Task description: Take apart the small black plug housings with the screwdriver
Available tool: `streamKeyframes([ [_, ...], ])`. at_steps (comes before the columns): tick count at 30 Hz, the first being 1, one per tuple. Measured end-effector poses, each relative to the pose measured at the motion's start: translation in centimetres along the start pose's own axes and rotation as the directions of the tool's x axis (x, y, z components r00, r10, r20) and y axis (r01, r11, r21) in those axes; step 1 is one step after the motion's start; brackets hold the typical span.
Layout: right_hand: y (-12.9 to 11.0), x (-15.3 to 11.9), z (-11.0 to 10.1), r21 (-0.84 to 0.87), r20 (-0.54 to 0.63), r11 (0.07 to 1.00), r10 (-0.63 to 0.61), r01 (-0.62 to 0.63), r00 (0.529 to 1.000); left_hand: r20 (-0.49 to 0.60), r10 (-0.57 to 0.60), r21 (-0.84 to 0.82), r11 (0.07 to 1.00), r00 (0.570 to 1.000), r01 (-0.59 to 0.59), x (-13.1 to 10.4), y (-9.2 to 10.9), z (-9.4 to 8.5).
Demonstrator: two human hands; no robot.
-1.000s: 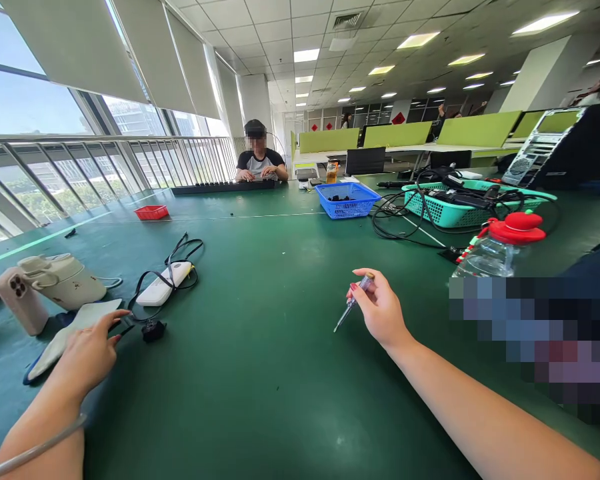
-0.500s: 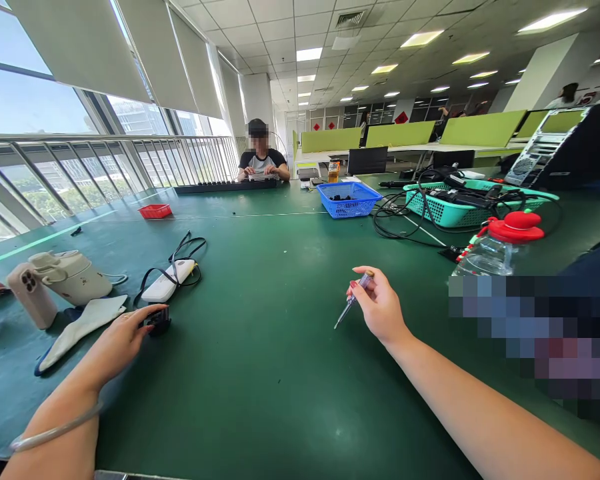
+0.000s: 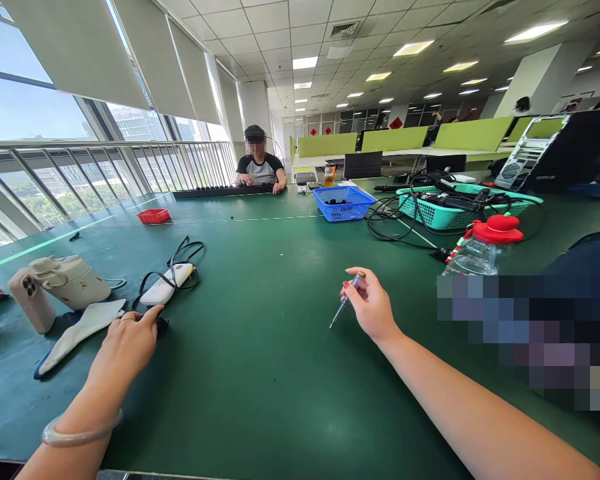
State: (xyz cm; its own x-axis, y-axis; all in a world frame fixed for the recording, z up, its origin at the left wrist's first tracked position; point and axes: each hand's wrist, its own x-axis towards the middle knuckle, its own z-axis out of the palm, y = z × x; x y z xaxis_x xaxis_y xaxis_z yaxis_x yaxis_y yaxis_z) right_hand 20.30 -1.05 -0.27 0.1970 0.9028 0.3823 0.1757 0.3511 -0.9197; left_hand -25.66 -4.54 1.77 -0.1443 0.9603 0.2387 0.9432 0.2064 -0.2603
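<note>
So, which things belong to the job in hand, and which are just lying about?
In use, by the look of it:
slim screwdriver with purplish handle, in the right hand
small black object, mostly hidden, at the left hand

Apparently just lying about:
white rounded block
beige lidded container
pale pink phone
red plastic tray
clear bottle with red lid

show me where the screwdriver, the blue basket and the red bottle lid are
Screwdriver (image 3: 345, 303): head view, on the metal shaft.
Blue basket (image 3: 343, 213): head view, on the front wall.
Red bottle lid (image 3: 497, 233): head view, on the lid's broad lower part.
</note>
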Motion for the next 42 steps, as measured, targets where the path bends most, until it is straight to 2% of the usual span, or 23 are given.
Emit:
streamKeyframes([
  [5, 0.1, 0.0, 0.1, 0.005, 0.008, 1.000, -0.014, 0.014, 1.000, -0.009, -0.011, 0.056, 0.998, 1.000, 0.012, -0.7, 1.2, 0.2],
  [12, 0.1, -0.1, 0.1, 0.000, 0.018, 1.000, -0.002, 0.002, 1.000, -0.026, -0.056, 0.139, 0.989, 0.998, 0.059, -1.3, 2.8, -1.1],
  [16, 0.1, -0.1, 0.1, -0.001, 0.018, 1.000, -0.002, 0.002, 1.000, 0.000, -0.039, 0.139, 0.990, 0.999, 0.039, -1.2, 2.7, -1.1],
  [20, 0.1, -0.1, 0.1, 0.007, 0.017, 1.000, -0.009, 0.009, 1.000, -0.045, -0.043, 0.133, 0.990, 0.998, 0.049, -1.0, 2.7, -0.9],
  [24, -0.2, -0.2, 0.2, -0.002, 0.027, 1.000, -0.006, 0.006, 1.000, -0.033, 0.011, 0.142, 0.990, 0.999, -0.006, -0.8, 2.7, -1.2],
  [28, -0.3, -0.2, 0.2, 0.004, 0.022, 1.000, 0.002, -0.002, 1.000, -0.014, -0.037, 0.115, 0.993, 0.999, 0.038, -0.9, 2.3, -1.0],
  [34, -0.2, -0.2, 0.2, 0.009, 0.028, 1.000, 0.007, -0.008, 1.000, 0.079, -0.112, -0.029, 0.993, 0.991, 0.114, -1.2, 1.9, -0.8],
  [37, -0.2, -0.2, 0.3, 0.007, 0.031, 1.000, -0.001, 0.001, 1.000, 0.087, -0.141, -0.066, 0.987, 0.986, 0.147, -1.2, 1.8, -0.8],
  [40, -0.2, -0.2, 0.3, -0.002, 0.033, 1.000, -0.011, 0.011, 0.999, 0.082, -0.139, -0.089, 0.985, 0.987, 0.146, -1.0, 1.4, -0.6],
  [42, -0.1, -0.3, 0.3, -0.012, 0.031, 1.000, -0.014, 0.014, 0.999, 0.075, -0.099, -0.089, 0.990, 0.992, 0.105, -0.7, 1.1, -0.6],
])
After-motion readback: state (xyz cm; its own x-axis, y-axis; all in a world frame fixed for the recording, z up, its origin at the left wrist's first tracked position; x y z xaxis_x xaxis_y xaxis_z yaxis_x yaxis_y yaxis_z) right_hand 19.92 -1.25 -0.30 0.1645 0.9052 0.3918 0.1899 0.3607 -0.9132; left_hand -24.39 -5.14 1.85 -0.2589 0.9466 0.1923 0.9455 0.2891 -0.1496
